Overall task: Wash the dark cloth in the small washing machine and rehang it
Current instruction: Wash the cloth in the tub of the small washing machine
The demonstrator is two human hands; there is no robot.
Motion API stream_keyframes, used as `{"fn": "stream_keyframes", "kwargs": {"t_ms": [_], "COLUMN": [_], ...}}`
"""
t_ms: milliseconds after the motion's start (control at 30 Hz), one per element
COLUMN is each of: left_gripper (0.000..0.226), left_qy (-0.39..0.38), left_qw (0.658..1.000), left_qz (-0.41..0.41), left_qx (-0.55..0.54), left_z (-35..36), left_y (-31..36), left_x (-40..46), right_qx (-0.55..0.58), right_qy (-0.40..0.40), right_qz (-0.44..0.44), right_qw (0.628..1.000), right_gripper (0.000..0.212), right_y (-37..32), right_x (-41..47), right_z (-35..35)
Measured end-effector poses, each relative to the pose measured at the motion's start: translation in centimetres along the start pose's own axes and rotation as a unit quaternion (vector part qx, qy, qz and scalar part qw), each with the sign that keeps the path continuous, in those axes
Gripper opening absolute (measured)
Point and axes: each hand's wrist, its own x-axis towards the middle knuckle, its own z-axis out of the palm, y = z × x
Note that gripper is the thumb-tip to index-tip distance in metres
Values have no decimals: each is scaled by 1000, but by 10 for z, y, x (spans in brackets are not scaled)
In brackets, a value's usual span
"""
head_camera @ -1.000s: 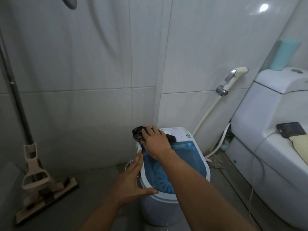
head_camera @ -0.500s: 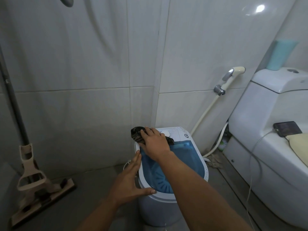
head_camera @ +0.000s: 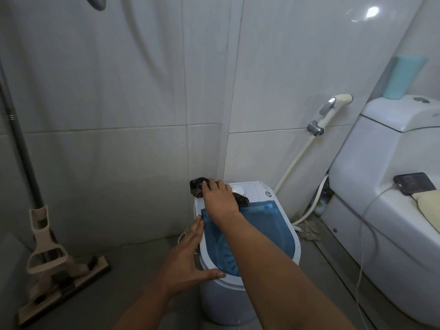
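A small white washing machine (head_camera: pixel 281 194) with a translucent blue lid (head_camera: pixel 266 225) stands on the floor in the corner. The dark cloth (head_camera: pixel 197 186) lies bunched on the machine's back left corner, partly hanging over the edge. My right hand (head_camera: pixel 220 198) rests flat on top of the cloth, fingers spread and covering its middle. My left hand (head_camera: pixel 188 260) is open against the machine's left rim, thumb hooked over the front edge.
A flat mop (head_camera: pixel 47 263) leans on the left wall. A bidet sprayer with hose (head_camera: pixel 333 108) hangs on the right wall. The toilet (head_camera: pixel 390 177) at right carries a phone (head_camera: pixel 414 183) with a cable and a teal bottle (head_camera: pixel 402 77).
Hardly anything has moved. My right hand stays on the cloth and my left hand stays at the machine's rim; the view has shifted slightly.
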Motion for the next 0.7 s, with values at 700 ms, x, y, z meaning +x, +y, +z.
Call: {"fn": "stream_keyframes", "kwargs": {"t_ms": [700], "left_gripper": [137], "left_qy": [-5], "left_qw": [1000], "left_qz": [-11], "left_qx": [-14], "left_z": [-1], "left_y": [1], "left_x": [0], "right_qx": [-65], "right_qy": [-156], "right_qz": [12], "right_qw": [986], "right_gripper": [34], "right_y": [28], "right_x": [35], "right_z": [-77]}}
